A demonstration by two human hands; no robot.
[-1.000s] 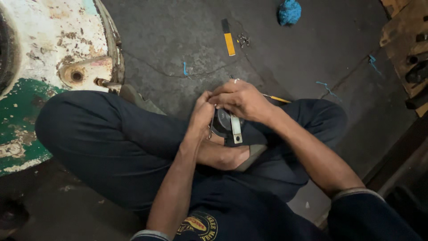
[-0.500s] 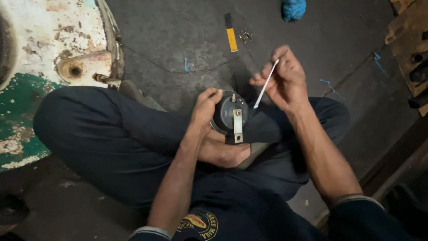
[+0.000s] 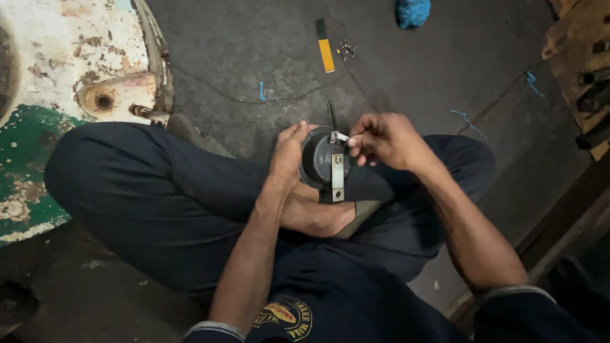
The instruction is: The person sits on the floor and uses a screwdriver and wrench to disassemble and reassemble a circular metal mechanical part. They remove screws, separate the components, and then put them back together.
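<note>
1. Head view: While the left hand [image 3: 289,149] cups the round dark metal housing with its pale bracket strip [image 3: 325,166] over the lap, the right hand [image 3: 384,138] pinches a thin white-handled tool [image 3: 340,135] at its top edge.
2. The tool could slip off if the housing tilts.

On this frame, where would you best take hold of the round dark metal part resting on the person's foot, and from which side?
Probably by the rim of the round part, from its left side, where the left hand already cups it. The rim is curved and bare there. The flat metal bracket crosses its face, and the right hand pinches a small white piece at its top.
</note>
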